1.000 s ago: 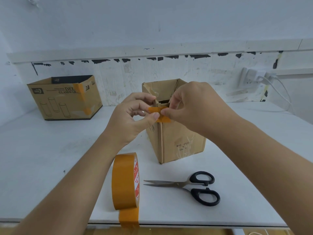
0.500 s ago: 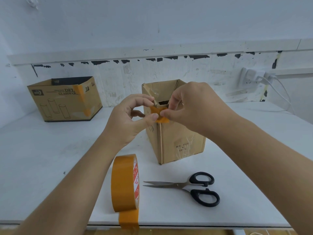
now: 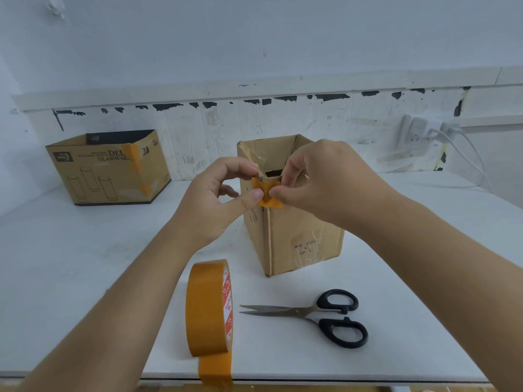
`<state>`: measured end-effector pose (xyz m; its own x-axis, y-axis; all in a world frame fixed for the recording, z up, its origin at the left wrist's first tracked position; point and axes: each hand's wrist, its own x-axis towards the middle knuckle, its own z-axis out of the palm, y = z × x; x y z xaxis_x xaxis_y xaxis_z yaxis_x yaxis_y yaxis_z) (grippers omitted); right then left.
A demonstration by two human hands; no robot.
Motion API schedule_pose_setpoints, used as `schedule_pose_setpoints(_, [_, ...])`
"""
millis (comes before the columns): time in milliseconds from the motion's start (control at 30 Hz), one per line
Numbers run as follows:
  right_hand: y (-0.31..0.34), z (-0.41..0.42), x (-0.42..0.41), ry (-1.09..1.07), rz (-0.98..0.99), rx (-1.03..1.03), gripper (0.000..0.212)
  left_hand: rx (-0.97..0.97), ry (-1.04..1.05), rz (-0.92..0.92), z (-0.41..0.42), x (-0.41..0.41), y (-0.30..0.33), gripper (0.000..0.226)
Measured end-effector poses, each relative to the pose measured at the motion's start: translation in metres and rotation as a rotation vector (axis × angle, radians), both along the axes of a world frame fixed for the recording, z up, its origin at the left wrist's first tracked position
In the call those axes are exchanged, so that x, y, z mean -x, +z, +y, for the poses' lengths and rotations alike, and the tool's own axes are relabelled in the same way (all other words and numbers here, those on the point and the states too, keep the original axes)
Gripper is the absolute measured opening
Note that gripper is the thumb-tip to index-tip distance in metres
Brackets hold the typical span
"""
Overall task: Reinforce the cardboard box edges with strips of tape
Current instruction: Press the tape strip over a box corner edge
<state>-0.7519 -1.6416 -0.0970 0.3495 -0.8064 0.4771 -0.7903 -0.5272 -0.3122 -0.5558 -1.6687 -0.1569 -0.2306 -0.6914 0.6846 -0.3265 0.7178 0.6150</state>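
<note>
Standing upright near the middle of the white table (image 3: 85, 264), the open-topped cardboard box (image 3: 300, 236) has its long axis vertical and turns one corner edge toward the camera. A short orange tape strip (image 3: 267, 193) sits at the top of that near corner, folded over the rim. The left hand (image 3: 215, 202) pinches the strip's left side between thumb and forefinger; the right hand (image 3: 319, 182) pinches its right side and hides part of the box's rim. How far the strip reaches inside the box cannot be made out. Nearer the camera, the tape roll (image 3: 208, 309) stands on edge, its loose end hanging over the table's front edge and cut off by the frame. Scissors (image 3: 317, 314) lie closed, blades pointing left. A second box (image 3: 110, 168) sits far left.
</note>
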Motion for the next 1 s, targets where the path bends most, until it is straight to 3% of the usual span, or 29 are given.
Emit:
schedule_pose_setpoints(367, [-0.0010,-0.0034,-0.0006,-0.018,-0.029,0.012,0.026,0.004,0.066,0.043,0.0007,0.0065,0.0043,0.012])
schedule_pose_setpoints(833, [0.0024,-0.0040,0.0014,0.010,-0.030,-0.017,0.019,0.066,0.078,-0.038,0.0029,0.0043,0.0067,0.021])
schedule_pose_setpoints(1000, [0.0032,-0.0031,0.0029,0.038,-0.025,-0.031,0.020,0.006,0.035,-0.011,0.0045,0.0001,0.0033,0.018])
